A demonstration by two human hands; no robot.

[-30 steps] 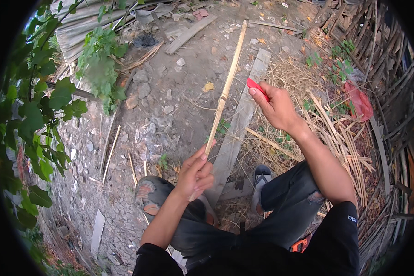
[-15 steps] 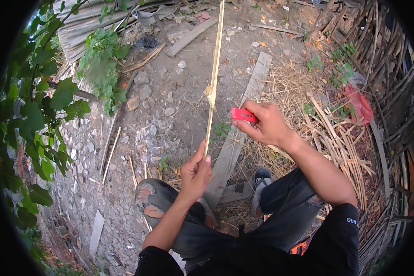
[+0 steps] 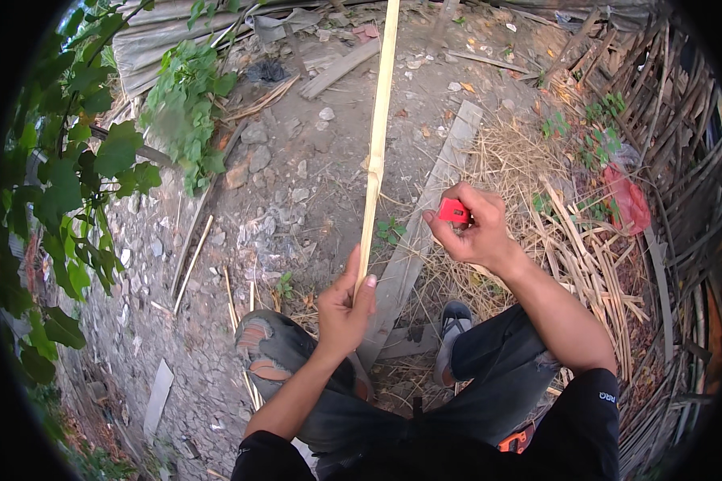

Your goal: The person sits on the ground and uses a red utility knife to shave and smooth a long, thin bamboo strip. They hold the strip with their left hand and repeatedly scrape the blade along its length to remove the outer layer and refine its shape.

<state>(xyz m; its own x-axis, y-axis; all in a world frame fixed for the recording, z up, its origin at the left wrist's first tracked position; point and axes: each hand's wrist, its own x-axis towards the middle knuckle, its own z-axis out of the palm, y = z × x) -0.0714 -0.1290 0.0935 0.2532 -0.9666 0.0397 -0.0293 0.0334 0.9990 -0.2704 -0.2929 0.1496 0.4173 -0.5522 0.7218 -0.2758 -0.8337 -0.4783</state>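
Observation:
A long, pale bamboo strip (image 3: 383, 100) stands up and away from me, with a raised joint about midway. My left hand (image 3: 345, 309) grips its lower end between thumb and fingers, above my left knee. To the right of the strip and apart from it, my right hand (image 3: 477, 228) is closed around a red cutter knife (image 3: 454, 211). Only its red end shows; I cannot make out a blade.
A grey plank (image 3: 425, 220) lies between my feet and beyond. Straw-like shavings (image 3: 513, 160) and split bamboo sticks (image 3: 590, 256) cover the right side. Leafy vines (image 3: 60, 192) hang at left. An orange tool (image 3: 517, 439) lies by my right hip.
The right hand has drawn back to the right with the cutter knife, away from the strip. The strip has turned to show a broader face, and the loose shaving at its joint no longer shows.

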